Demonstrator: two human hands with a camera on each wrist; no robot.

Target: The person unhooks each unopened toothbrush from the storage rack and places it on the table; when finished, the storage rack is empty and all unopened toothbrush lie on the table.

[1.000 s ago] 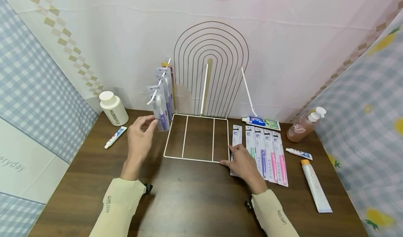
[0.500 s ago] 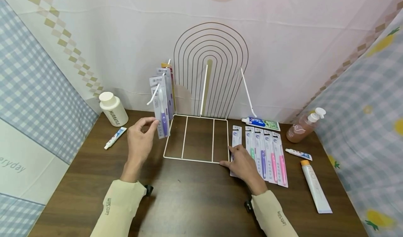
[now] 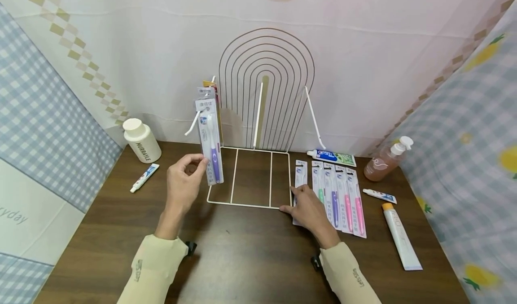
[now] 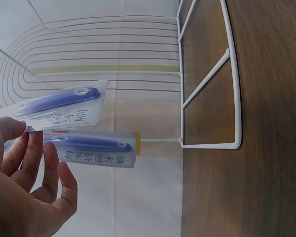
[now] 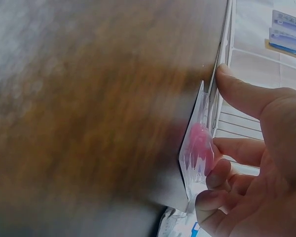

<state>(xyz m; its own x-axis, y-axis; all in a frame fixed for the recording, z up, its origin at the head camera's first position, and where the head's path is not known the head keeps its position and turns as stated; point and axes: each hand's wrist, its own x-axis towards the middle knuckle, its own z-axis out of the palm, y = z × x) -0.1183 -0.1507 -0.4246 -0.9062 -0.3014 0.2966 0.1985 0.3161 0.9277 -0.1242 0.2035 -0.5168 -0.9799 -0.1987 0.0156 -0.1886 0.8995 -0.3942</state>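
My left hand (image 3: 183,178) pinches the lower left edge of a packaged purple toothbrush (image 3: 210,147) between thumb and fingers. Its pack is upright, and its top overlaps the left hook (image 3: 192,123) of a white wire display rack (image 3: 231,178). Another packaged purple toothbrush (image 4: 96,148) hangs behind it, apart from the pinched one in the left wrist view. My right hand (image 3: 310,209) holds the rack's front right corner, thumb on the front wire and index finger at the side wire. Beneath that hand lies a toothbrush pack (image 3: 300,171), partly hidden.
Several toothbrush packs (image 3: 342,200) lie at right, with a toothpaste tube (image 3: 333,157) behind them. Further right are a pump bottle (image 3: 381,165), a small tube (image 3: 379,196) and a white tube (image 3: 401,236). A white bottle (image 3: 142,142) and small tube (image 3: 144,178) are at left.
The pinched toothbrush pack has moved right and lower in view, away from the one behind, and shows more of its face. My left hand follows slightly right. The right hand stays at the rack corner.
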